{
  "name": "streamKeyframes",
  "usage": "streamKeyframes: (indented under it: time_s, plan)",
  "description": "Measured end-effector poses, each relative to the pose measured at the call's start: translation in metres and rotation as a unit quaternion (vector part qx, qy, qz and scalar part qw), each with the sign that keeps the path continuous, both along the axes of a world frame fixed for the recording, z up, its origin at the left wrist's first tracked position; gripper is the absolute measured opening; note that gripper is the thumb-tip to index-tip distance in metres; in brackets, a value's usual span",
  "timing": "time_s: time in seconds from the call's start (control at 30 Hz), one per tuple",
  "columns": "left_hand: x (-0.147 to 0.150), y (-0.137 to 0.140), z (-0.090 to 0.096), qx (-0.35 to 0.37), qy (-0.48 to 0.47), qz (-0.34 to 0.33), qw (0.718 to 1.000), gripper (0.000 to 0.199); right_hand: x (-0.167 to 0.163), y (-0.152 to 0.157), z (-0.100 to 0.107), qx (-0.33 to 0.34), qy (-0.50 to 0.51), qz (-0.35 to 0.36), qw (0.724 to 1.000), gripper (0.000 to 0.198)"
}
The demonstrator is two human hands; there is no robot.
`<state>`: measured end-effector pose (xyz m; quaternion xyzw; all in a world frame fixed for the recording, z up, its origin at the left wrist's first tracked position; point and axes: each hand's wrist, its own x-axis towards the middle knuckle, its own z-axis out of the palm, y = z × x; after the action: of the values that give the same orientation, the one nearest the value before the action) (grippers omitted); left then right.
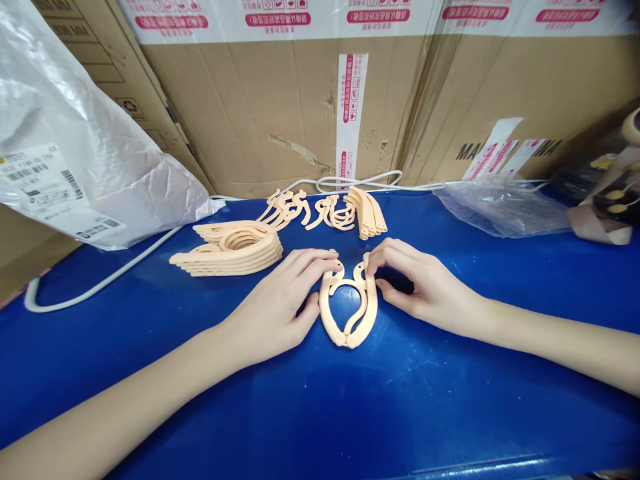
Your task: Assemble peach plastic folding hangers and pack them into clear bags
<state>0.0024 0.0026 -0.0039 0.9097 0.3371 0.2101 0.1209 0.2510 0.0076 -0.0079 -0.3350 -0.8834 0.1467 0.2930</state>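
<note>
A cream plastic folding hanger (371,313) lies on the blue table in front of me, its two arms folded up side by side and joined at the near end. My left hand (283,300) grips the upper end of its left arm between fingers and thumb. On the other side my right hand (425,283) pinches the upper end of the right arm. Beyond my left hand sits a stack of folded hangers (235,257). Farther back are loose curved hook pieces (286,212), smaller curved pieces (343,217) and a bundle of straight arm pieces (369,217).
Large cardboard boxes (280,107) stand along the back edge of the blue table (320,413). A white plastic mailing bag (100,153) leans at left, beside a white cable (115,275). Clear plastic film (500,210) and dark bagged items (613,193) lie at right.
</note>
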Motion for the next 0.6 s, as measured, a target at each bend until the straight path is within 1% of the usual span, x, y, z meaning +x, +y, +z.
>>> streamKeyframes:
  time_s: [0.17,0.23,0.27,0.33,0.43,0.53,0.6]
  plan:
    - [0.0007,-0.0025,0.0023,-0.005,0.020,-0.012,1.000,0.044,0.0004,-0.0015,-0.0026,0.028,-0.024,-0.061,0.997,0.009]
    - [0.0008,-0.0036,0.0027,-0.010,0.025,-0.016,1.000,0.047,0.0000,-0.0031,-0.0007,0.029,-0.031,-0.071,0.997,0.004]
    - [0.0007,-0.0038,0.0027,-0.014,0.025,-0.017,0.999,0.049,-0.0004,-0.0039,0.0006,0.031,-0.032,-0.070,0.997,0.006]
    - [0.0005,-0.0038,0.0020,-0.023,0.025,-0.016,0.999,0.052,-0.0011,-0.0051,0.0031,0.028,-0.033,-0.049,0.998,0.010]
    - [0.0001,-0.0025,0.0002,-0.034,0.025,-0.010,0.999,0.063,-0.0021,-0.0060,0.0050,0.004,-0.053,0.031,0.998,0.020]
    - [0.0003,-0.0018,-0.0012,-0.034,0.027,-0.005,0.999,0.079,-0.0026,-0.0064,0.0051,-0.005,-0.091,0.099,0.991,0.036]
    - [0.0009,-0.0022,-0.0014,-0.043,0.038,0.006,0.998,0.092,-0.0025,-0.0067,0.0054,-0.001,-0.095,0.110,0.989,0.040]
